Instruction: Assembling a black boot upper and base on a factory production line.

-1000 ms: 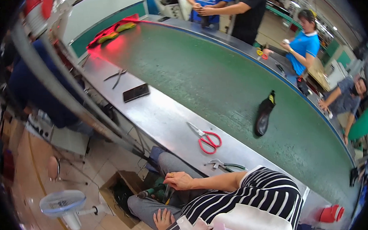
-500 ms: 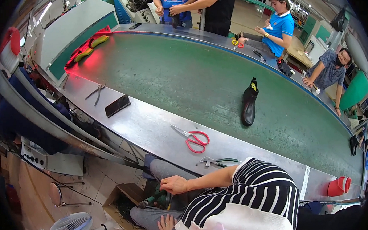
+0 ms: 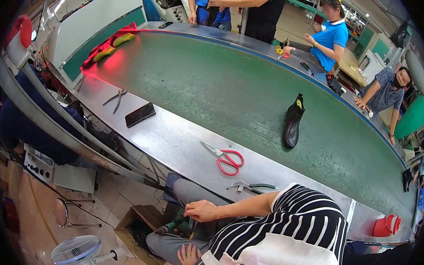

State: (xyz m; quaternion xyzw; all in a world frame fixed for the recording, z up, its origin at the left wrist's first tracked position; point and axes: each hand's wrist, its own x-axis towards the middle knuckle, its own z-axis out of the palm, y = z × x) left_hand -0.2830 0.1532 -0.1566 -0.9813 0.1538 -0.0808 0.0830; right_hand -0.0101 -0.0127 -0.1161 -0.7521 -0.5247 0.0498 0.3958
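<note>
My right hand (image 3: 201, 211) is bent over my lap, fingers curled down at the top of a green, worn metal fixture (image 3: 181, 226) between my knees. What lies under the fingers is hidden. My left hand (image 3: 189, 257) rests on my grey-trousered thigh with its fingers spread, holding nothing. On the metal table edge (image 3: 183, 146) beside me lie red-handled scissors (image 3: 230, 162) and green-handled pincers (image 3: 254, 186). A black ankle shoe (image 3: 294, 123) with a yellow-green lining stands on the green belt (image 3: 209, 89).
Farther along the edge lie a black phone (image 3: 140, 115) and pliers (image 3: 116, 99). Yellow-green shoe parts (image 3: 104, 53) lie under red light. A red container (image 3: 386, 226) stands near right. Below are a carton (image 3: 139, 234) and a fan (image 3: 77, 252). Several people occupy the far side.
The whole view has shifted and turned slightly. My hands keep their poses. Across the belt, a person's dark shoe is held a little higher, and the seated person in blue has raised a hand.
</note>
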